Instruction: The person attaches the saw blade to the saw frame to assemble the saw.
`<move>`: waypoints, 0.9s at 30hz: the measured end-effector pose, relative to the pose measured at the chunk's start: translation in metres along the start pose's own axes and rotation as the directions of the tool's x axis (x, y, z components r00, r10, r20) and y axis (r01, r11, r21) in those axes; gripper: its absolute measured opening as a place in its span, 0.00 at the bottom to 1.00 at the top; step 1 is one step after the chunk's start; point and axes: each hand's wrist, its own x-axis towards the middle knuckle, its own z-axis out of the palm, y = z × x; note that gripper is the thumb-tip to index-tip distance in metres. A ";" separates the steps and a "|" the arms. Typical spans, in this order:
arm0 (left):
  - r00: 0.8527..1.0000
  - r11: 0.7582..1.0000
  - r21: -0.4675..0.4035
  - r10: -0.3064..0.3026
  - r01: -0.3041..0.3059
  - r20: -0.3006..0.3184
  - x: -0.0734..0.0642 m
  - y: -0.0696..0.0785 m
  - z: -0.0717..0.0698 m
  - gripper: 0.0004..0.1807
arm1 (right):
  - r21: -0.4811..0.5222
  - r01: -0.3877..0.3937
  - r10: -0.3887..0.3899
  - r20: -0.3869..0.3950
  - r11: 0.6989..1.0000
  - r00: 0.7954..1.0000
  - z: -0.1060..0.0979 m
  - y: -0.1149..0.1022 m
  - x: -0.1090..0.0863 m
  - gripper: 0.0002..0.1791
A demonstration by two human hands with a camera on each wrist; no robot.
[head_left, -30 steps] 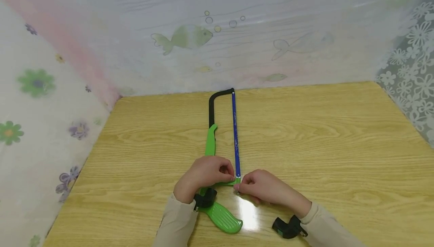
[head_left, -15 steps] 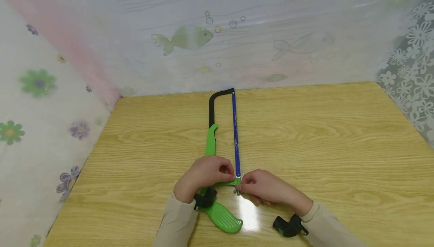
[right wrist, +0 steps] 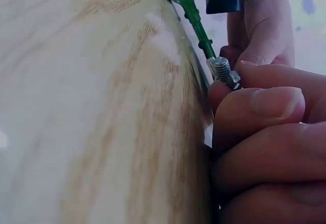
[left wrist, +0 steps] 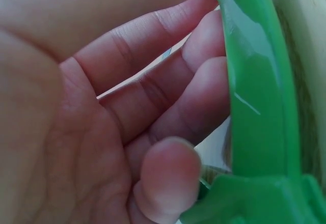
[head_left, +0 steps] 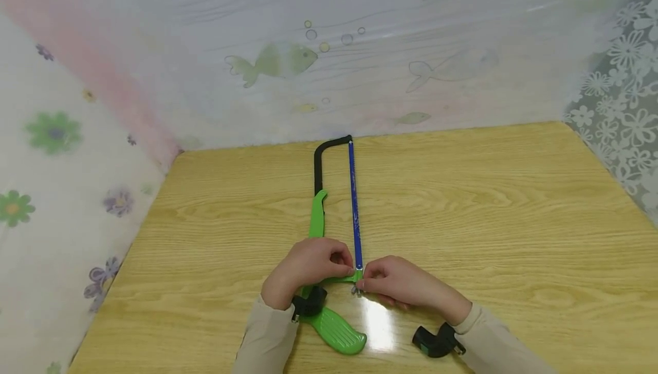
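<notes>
Nearest of all, the green hacksaw handle [head_left: 336, 331] lies flat on the wooden table [head_left: 488, 220], just behind the left wrist and slanting toward the person's right. Beside it, the right hand [head_left: 403, 285] rests low on the table with its fingers curled, and thumb and forefinger pinch a small threaded metal screw [right wrist: 224, 71] at the near end of the saw; the right wrist view shows the thread sticking out just past the fingertips [right wrist: 265, 102], with the green frame end [right wrist: 191, 10] running on beyond it. Touching distance to the left of those fingertips, the left hand [head_left: 308, 268] curls over the green part of the hacksaw [head_left: 319, 220], where the handle meets the frame. In the left wrist view its fingers [left wrist: 168, 81] are bent, their tips against the green plastic [left wrist: 257, 91], so it grips the saw there.

Beyond both sets of fingers the blue blade [head_left: 353, 202] runs straight away from the point between the two hands, with the green arm just left of it. Farther still, the black frame bar [head_left: 324, 154] carries on from the green arm and bends over to meet the blade's far tip, near the table's back edge. Past that hangs a pale curtain printed with fish [head_left: 272, 60].
</notes>
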 end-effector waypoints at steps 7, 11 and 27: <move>1.000 1.000 0.017 0.004 -0.004 0.000 0.001 0.000 0.000 0.04 | 0.002 -0.003 0.003 -0.022 1.000 1.000 -0.001 0.000 0.001 0.12; 1.000 1.000 0.024 0.005 -0.004 -0.008 0.000 0.000 0.000 0.04 | -0.007 0.010 -0.010 -0.023 1.000 1.000 -0.002 -0.001 0.001 0.11; 1.000 1.000 0.010 -0.015 0.015 0.000 0.000 0.001 -0.001 0.05 | 0.008 0.003 -0.004 0.004 1.000 1.000 -0.005 -0.001 0.000 0.12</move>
